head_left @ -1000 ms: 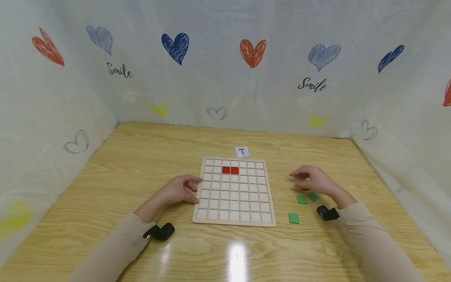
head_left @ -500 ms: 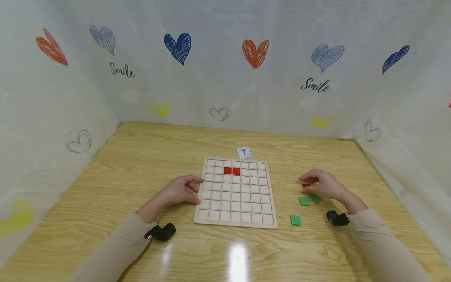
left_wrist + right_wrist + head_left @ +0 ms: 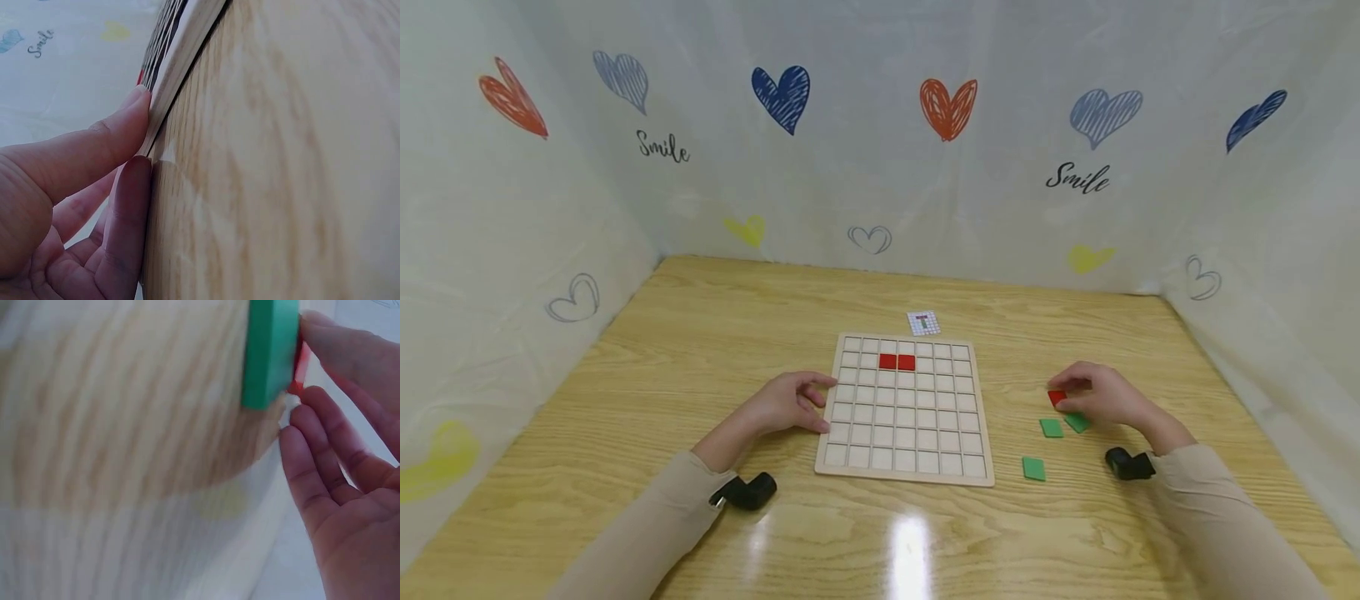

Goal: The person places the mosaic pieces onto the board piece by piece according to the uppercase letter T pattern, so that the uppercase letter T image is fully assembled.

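My left hand (image 3: 782, 404) rests against the left edge of a wooden grid board (image 3: 906, 478), with thumb and index fingertips touching it. In the left wrist view the thumb lies at the board's edge (image 3: 181, 65). Two red square tiles, one (image 3: 888, 362) beside the other (image 3: 906, 362), sit in the board's second row. To the right of the board, my right hand (image 3: 1105, 396) pinches another red tile (image 3: 1056, 399) between thumb and fingers, low over the table. A green tile (image 3: 272, 356) hides part of that red tile (image 3: 303, 369) in the right wrist view.
Three green tiles lie right of the board: one (image 3: 1077, 422) under the right hand, one (image 3: 1051, 428) beside it, another (image 3: 1033, 468) nearer the front. A small card (image 3: 923, 322) printed with a T pattern lies behind the board. Heart-printed curtains (image 3: 865, 183) enclose the table (image 3: 737, 308).
My right hand has moved right and down onto the red tile and now pinches it. The left hand stays at the board's edge. The head view has shifted slightly.
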Tool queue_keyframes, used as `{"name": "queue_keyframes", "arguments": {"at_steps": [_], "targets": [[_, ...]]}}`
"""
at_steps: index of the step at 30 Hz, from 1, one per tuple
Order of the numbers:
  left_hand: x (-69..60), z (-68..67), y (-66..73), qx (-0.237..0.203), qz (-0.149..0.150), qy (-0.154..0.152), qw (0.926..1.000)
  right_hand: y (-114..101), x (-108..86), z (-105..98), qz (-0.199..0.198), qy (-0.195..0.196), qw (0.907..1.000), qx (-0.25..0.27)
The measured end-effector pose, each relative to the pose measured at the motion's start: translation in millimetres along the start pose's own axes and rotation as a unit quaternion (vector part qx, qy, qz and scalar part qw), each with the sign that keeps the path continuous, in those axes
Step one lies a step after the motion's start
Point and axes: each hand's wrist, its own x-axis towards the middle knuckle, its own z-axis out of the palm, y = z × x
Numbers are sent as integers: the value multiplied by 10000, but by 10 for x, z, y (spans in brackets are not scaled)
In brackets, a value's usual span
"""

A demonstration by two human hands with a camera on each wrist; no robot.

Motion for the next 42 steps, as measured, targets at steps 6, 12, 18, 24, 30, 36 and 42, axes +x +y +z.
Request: {"name": "queue_keyframes", "arguments": {"at_steps": [6, 12, 18, 24, 30, 36, 42], "targets": [[11, 4, 0, 9, -27, -1, 10000, 50, -10, -37, 58, -182, 9998, 55], [27, 3, 2, 30, -52, 37, 10000, 93, 4, -29, 138, -217, 9994, 236], [21, 11, 4, -37, -32, 2, 10000, 90, 9, -30, 367, -346, 9984, 252], [5, 14, 9, 26, -16, 31, 10000, 72, 17, -32, 301, -351, 9986, 268], [-2, 14, 10, 31, -29, 55, 10000, 85, 38, -8, 243, -280, 9991, 217], [-2, 9, 15, 21, -6, 34, 10000, 64, 73, 4, 267, -234, 9992, 179], [-6, 2, 15, 46, 9, 35, 10000, -15, 129, 21, 232, -203, 9993, 208]]}}
